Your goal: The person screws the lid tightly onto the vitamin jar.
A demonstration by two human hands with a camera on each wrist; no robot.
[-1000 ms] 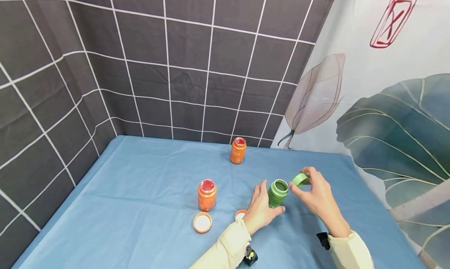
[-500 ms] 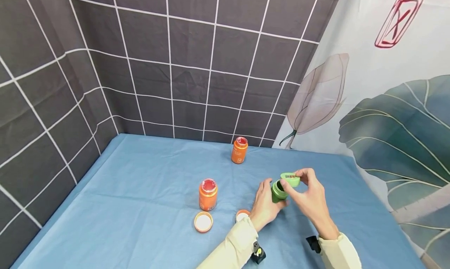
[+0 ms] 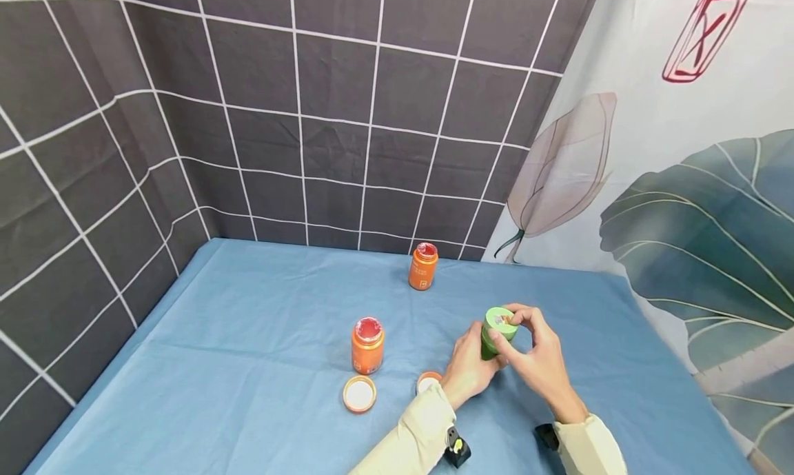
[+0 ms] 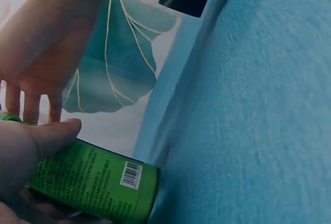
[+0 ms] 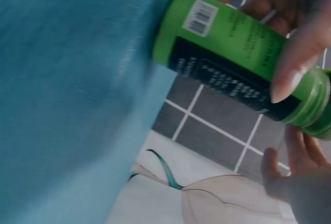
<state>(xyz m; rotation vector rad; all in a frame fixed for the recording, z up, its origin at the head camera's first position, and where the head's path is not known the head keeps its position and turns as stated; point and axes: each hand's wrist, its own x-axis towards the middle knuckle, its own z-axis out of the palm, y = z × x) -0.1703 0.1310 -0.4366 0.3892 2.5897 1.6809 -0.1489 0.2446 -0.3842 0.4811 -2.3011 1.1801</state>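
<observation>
The green lid [image 3: 498,318], beside the green jar [image 3: 488,351] a second ago, now covers its mouth; closing seems under way, seating unclear. Right of the bench's [image 3: 248,323] middle, the left hand [image 3: 468,369] curls its fingers round the jar; the right hand [image 3: 542,362] pinches the lid. Two uncapped orange jars, one nearer [image 3: 367,354], one by the back edge [image 3: 422,273], look red inside.

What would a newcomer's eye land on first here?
Probably the green bottle right of centre, gripped by the left hand, the right hand pinching its lid on top. Next, both open on the table: the front orange bottle, left of the hands, and the back orange bottle. A dark grid backdrop rises behind.
</observation>
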